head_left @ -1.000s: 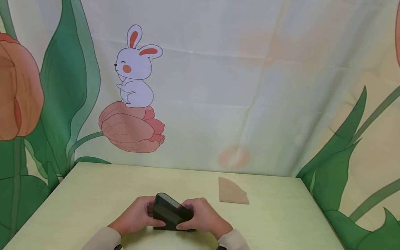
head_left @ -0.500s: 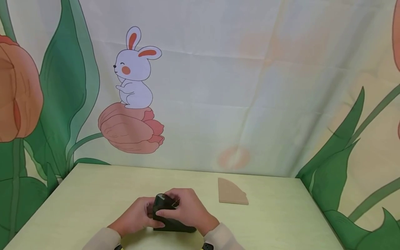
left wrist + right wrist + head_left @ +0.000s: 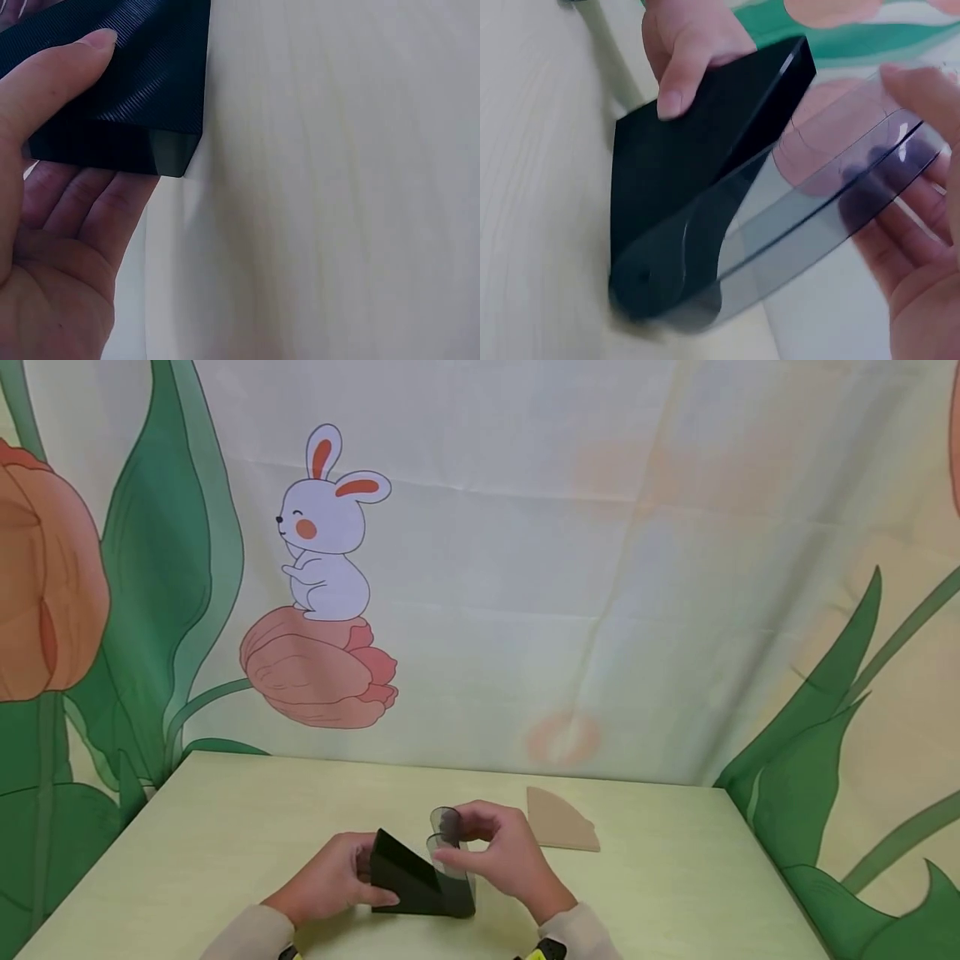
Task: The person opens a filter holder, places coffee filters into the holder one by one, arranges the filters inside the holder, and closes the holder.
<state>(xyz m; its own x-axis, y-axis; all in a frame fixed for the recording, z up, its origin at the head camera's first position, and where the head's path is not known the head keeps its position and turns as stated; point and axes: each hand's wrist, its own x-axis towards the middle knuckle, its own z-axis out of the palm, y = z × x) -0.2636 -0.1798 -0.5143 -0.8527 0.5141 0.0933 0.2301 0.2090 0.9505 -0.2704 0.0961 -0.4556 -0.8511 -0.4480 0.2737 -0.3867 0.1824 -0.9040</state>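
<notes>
A black wedge-shaped box (image 3: 408, 887), like a coffee filter holder, stands on the table with a smoky see-through lid (image 3: 795, 214) hinged at its lower right end. My left hand (image 3: 330, 877) grips the box's left end, thumb on the near side and fingers behind it. In the left wrist view that thumb lies on the ribbed black wall (image 3: 150, 90). My right hand (image 3: 510, 852) pinches the free end of the lid, which is swung up and away from the box. To the right rests a stack of brown fan-shaped paper coffee filters (image 3: 558, 822).
The pale wooden table (image 3: 660, 877) ends at a hanging cloth backdrop (image 3: 480, 568) printed with a rabbit, tulips and leaves. Wristbands show at both sleeves, at the bottom of the head view.
My right hand first shifted left over the top of the box, then drew right, swinging the lid open. The left hand stays on the box. The paper filters have not moved.
</notes>
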